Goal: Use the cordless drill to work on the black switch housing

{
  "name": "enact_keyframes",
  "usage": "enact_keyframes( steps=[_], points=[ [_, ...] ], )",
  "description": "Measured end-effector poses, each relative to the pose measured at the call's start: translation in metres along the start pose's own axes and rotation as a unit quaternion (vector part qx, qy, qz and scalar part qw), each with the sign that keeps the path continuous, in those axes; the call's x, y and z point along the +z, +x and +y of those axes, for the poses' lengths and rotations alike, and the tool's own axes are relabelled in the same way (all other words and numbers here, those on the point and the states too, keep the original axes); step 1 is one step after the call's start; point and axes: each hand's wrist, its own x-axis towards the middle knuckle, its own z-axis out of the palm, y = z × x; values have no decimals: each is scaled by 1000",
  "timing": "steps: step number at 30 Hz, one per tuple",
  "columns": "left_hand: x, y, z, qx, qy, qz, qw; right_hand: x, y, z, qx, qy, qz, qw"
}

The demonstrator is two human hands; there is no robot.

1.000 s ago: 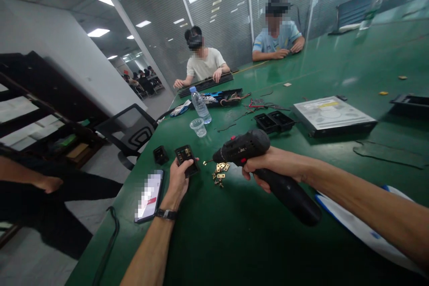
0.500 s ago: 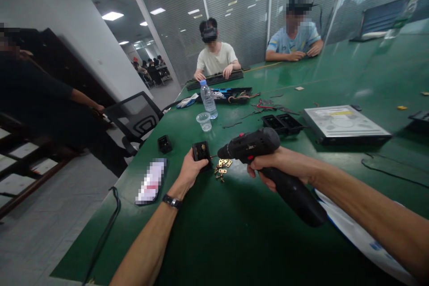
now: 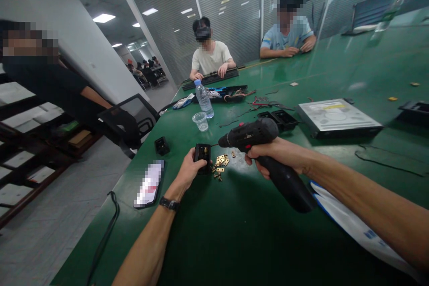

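Note:
A small black plastic box with brass-coloured parts inside is gripped in my left hand, thumb across its front. My right hand is wrapped round the handle of a black cordless drill, its red switch showing. The drill's thin bit points left at the box's upper right edge; I cannot tell whether it touches. Below the drill's nose lie several small brass plates and screws. Another black box stands to the left of my left hand.
A clear cup and a water bottle stand beyond my hands. Black trays and a silver disc drive lie to the right. A phone is at left. Two people sit across the green table; another stands by the chair.
In my left hand the box has tilted more upright, and the drill's bit now sits by its upper edge rather than its side. The view has shifted slightly; the standing person has moved.

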Motion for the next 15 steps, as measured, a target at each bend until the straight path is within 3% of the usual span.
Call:
enact_keyframes(
  steps=[9,15],
  points=[
    [-9,-5,14,-53,16,-45,997,0,3,-1,-10,7,12,1000],
    [-16,-9,25,-46,107,-77,990,0,4,3,-9,1,26,1000]
  ],
)
